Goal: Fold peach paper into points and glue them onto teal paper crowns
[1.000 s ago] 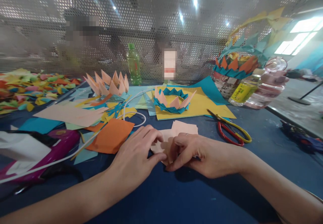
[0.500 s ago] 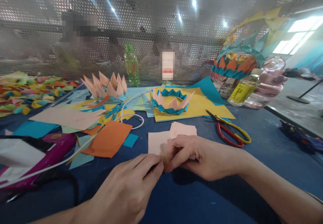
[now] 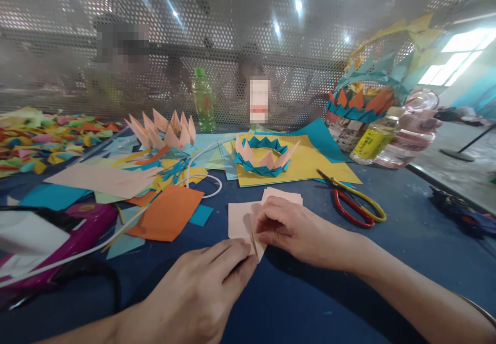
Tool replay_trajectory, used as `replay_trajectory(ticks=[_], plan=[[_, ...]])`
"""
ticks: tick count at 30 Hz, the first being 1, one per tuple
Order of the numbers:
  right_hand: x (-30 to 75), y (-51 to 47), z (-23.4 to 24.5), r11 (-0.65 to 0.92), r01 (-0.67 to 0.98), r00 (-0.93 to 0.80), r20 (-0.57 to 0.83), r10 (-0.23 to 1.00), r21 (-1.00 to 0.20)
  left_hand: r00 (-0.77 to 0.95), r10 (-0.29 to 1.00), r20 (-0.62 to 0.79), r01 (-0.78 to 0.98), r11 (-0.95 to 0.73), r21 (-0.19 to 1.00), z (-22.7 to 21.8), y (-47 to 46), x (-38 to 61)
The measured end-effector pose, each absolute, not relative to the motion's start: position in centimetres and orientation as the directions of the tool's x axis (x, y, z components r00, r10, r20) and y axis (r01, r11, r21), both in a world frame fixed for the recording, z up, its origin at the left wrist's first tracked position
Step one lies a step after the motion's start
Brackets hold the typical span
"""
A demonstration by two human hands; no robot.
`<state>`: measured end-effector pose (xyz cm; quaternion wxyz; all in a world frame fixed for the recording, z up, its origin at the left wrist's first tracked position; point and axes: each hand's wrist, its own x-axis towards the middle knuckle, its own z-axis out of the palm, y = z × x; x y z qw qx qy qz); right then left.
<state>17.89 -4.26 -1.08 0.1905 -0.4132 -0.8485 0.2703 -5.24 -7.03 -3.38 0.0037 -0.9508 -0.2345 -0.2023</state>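
A pale pink sheet of paper (image 3: 239, 219) lies on the blue table in front of me, with a crease or folded edge running down it. My left hand (image 3: 207, 277) holds the sheet's near edge, its fingers pressed together on it. On the right part of the same paper, my right hand (image 3: 292, 230) has its fingers curled and pinched at the fold. More pale pink paper (image 3: 287, 194) shows just behind my right hand. Beyond the paper stands a ring of folded teal paper (image 3: 261, 168) with pink points. Scissors (image 3: 354, 207) with red and yellow handles lie to the right.
Orange paper (image 3: 168, 215), teal paper and cut strips lie left. A magenta tool (image 3: 91, 217) with a white cord (image 3: 132, 222) is at the near left. A pink paper crown (image 3: 163, 132), a green bottle (image 3: 203, 101) and a yellow-labelled bottle (image 3: 374, 140) stand behind.
My right hand has lifted slightly and moved up, away from my left fingers, uncovering the paper's near tip and fold. My left hand has shifted slightly to the right.
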Motion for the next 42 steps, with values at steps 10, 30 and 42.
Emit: replay_trajectory(ticks=[10, 30, 42], plan=[[17.1, -4.5, -1.4, 0.508, 0.651, -0.535, 0.134, 0.834, -0.565, 0.773, 0.493, 0.398, 0.504, -0.859, 0.085, -2.3, -8.0, -4.8], [17.0, -4.8, -2.0, 0.536, 0.665, -0.541, 0.16, 0.826, -0.52, 0.785, 0.402, 0.472, 0.453, -0.892, 0.006, -2.3, -7.1, -4.6], [17.0, -4.8, -2.1, 0.541, 0.665, -0.541, 0.168, 0.824, -0.514, 0.791, 0.434, 0.431, 0.47, -0.882, 0.027, -2.3, -7.2, -3.9]])
